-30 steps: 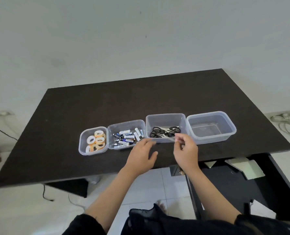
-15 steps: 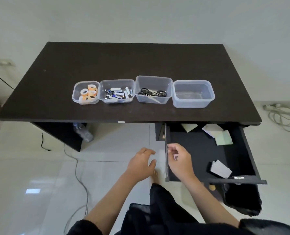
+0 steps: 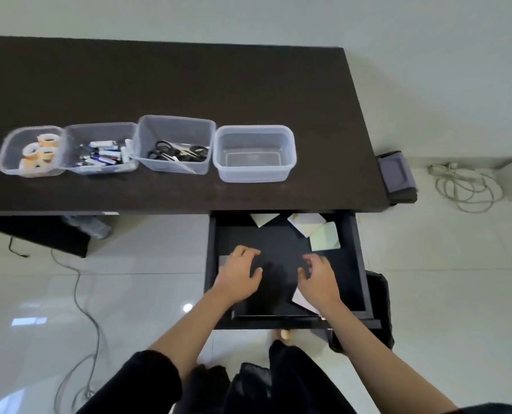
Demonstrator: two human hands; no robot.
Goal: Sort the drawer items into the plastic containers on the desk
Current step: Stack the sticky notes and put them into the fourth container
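Observation:
An open black drawer (image 3: 359,264) sticks out under the dark desk (image 3: 171,85). Both hands hover inside it. My left hand (image 3: 240,274) is over the drawer's left side, fingers curled and apart, holding nothing. My right hand (image 3: 319,277) is over the middle, fingers spread, just above a white paper pad (image 3: 301,300) that it partly hides. More pads lie at the drawer's back: a pale green one (image 3: 325,236) and white ones (image 3: 305,222). On the desk stand clear containers: tape rolls (image 3: 32,150), batteries (image 3: 99,149), scissors (image 3: 175,144), and an empty one (image 3: 254,152).
A dark box (image 3: 396,176) sits at the desk's right end. A coiled white cable (image 3: 464,186) lies on the tiled floor to the right. Grey cables (image 3: 81,309) trail on the floor to the left, below the desk.
Both hands left the scissors container on the desk, dropped down and moved into the open drawer. The view has tilted down and to the right.

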